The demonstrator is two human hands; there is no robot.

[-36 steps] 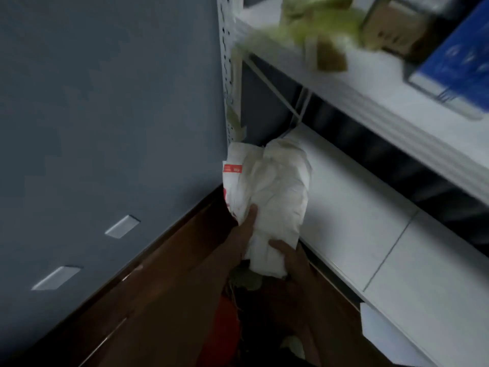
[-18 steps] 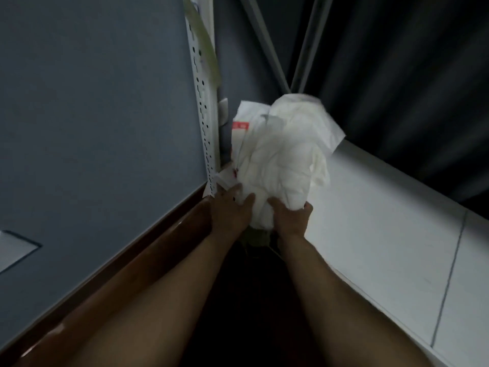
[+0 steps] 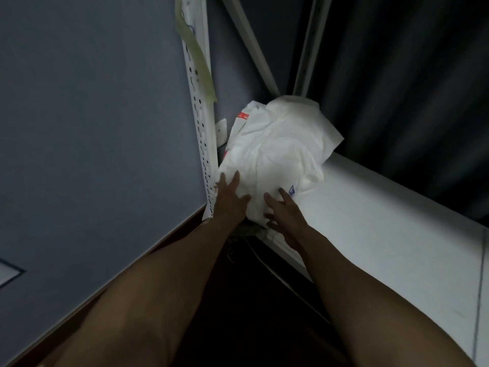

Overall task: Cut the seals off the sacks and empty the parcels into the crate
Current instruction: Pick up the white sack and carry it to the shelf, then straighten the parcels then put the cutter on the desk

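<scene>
On the white shelf (image 3: 370, 207), both hands — left hand (image 3: 229, 201), right hand (image 3: 284, 214) — touch the sack (image 3: 275, 160).

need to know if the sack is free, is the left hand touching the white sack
Touching. In the head view the left hand lies with straight fingers flat on the white sack, no gap showing.

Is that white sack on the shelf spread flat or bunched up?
Bunched up: the white sack sits creased in a heap at the corner of the shelf.
</scene>
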